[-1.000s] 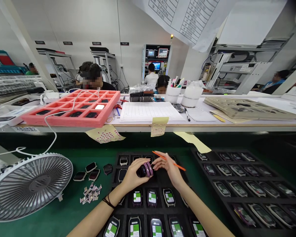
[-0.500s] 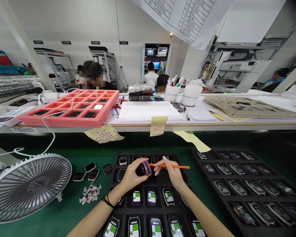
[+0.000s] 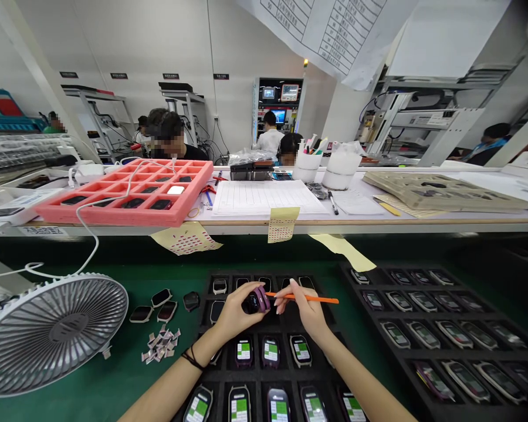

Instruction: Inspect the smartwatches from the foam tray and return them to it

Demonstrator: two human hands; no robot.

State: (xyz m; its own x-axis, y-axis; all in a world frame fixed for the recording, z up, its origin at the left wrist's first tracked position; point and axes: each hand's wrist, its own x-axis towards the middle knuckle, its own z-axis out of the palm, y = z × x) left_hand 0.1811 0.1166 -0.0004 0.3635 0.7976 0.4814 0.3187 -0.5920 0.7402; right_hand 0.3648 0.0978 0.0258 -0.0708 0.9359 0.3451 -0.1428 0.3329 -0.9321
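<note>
My left hand (image 3: 239, 309) is closed round a purple watch (image 3: 257, 300), held on edge above the black foam tray (image 3: 257, 375). An orange stick tool (image 3: 321, 299) is pinched between the fingers of my right hand (image 3: 305, 308), its tip at the right side of the purple watch. Below my hands, watches with lit green and white screens, such as one purple-cased watch (image 3: 270, 350), lie in the tray's compartments. Part of the tray is hidden behind my hands and forearms.
At left stand a fan (image 3: 66, 328), several loose watches (image 3: 161, 298) and a pile of small metallic pieces (image 3: 162, 344). A second watch tray (image 3: 413, 346) is at right. The shelf ahead bears a pink tray (image 3: 114, 217), papers and pen cups. People sit beyond.
</note>
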